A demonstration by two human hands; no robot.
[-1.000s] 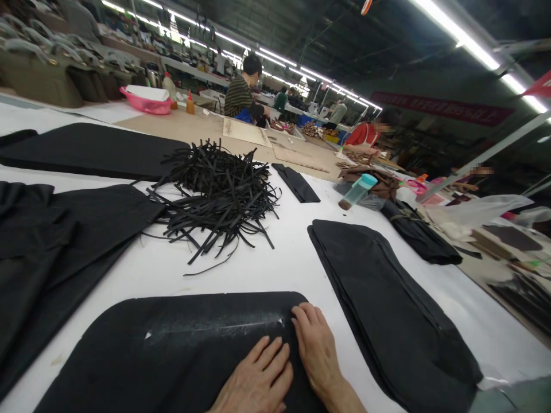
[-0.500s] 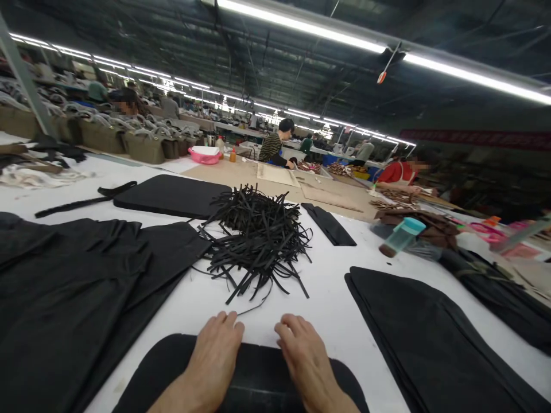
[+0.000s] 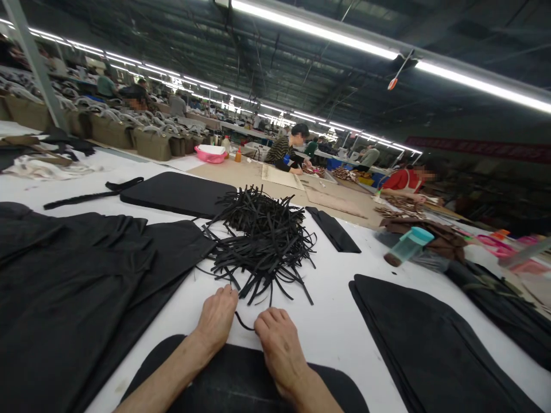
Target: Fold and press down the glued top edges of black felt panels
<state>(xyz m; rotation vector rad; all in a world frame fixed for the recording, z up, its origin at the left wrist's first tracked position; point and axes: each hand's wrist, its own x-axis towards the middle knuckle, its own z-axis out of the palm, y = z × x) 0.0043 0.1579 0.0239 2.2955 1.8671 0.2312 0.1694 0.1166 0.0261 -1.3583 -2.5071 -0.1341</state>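
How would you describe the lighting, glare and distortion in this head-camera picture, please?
Head view: the ceiling tubes blow out to pure white. The white table is evenly lit with only faint shadows, while the black sheets lose most of their detail. The wide lens stretches the edges. The strip pile, left hand and right hand look fairly sharp, and the far hall is soft.

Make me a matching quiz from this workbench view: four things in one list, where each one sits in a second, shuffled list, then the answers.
1 pile of black strips
2 teal-capped bottle
3 pink basin
4 left hand

A tipped over at the right
B far back, beside an orange bottle
C middle of the white table
D nearest the camera, fingertips by a loose strip

Pairs: 1-C, 2-A, 3-B, 4-D
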